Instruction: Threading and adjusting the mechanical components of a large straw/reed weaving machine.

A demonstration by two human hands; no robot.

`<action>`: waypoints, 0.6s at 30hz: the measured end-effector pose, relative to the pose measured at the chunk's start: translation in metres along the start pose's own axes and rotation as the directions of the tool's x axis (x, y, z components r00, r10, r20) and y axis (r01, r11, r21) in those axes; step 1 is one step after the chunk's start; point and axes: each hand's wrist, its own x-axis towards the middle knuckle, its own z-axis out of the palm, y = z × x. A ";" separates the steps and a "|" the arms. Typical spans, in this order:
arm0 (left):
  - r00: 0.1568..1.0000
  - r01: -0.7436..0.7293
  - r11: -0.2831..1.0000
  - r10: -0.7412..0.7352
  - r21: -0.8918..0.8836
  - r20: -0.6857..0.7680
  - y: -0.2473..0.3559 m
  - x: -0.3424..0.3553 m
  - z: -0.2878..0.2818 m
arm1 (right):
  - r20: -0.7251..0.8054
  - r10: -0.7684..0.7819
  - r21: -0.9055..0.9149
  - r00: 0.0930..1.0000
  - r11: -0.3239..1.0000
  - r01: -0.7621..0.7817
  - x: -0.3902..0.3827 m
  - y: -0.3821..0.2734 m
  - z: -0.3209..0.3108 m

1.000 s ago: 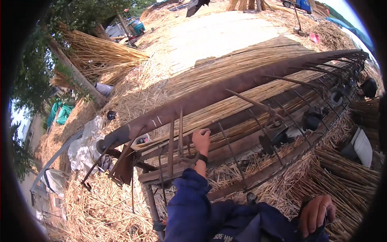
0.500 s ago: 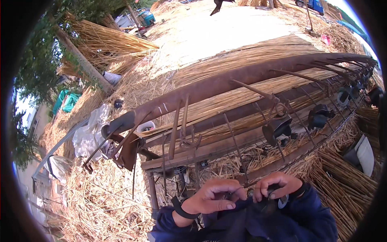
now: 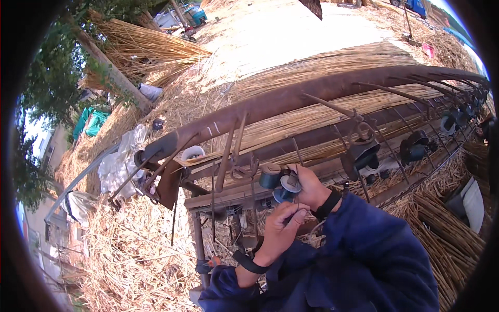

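Observation:
My right hand (image 3: 311,188) is wrapped round a spool of blue-green thread (image 3: 284,195) with a pale round end, held over the wooden beam of the rack. A second blue-green spool (image 3: 269,178) with a brownish top sits right beside it; whether my fingers also hold that one cannot be seen. Just below, my left hand (image 3: 280,229) is closed in a pinch close to the held spool, and what lies between its fingertips is too small to make out. Behind both hands runs a rusty metal pipe (image 3: 270,110) with rods sticking out of it.
More spools in dark holders (image 3: 414,146) hang along the rack to the right. Long reeds (image 3: 332,67) lie behind the pipe. Loose straw (image 3: 130,249) covers the ground at left, and reed bundles (image 3: 431,239) lie at right. A white plastic sheet (image 3: 122,164) lies beyond the rack's left end.
Both hands were close together near my body. My right hand has moved forward and left to the beam, where it now grips a spool; my left hand has risen slightly and stays pinched.

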 end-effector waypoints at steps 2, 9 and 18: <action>0.953 -0.066 0.952 0.149 0.300 -0.263 -0.005 0.008 -0.019 | -0.112 -0.041 0.002 0.993 0.999 0.041 0.005 0.002 -0.009; 0.663 0.039 0.796 -0.473 -0.604 -0.580 -0.018 0.047 -0.040 | -0.110 -0.140 -0.116 0.984 0.985 0.128 -0.019 0.004 -0.003; 0.896 0.423 0.636 -0.402 -0.646 0.190 0.016 0.033 -0.030 | 0.061 0.021 -0.337 0.998 0.941 0.001 -0.134 -0.001 -0.020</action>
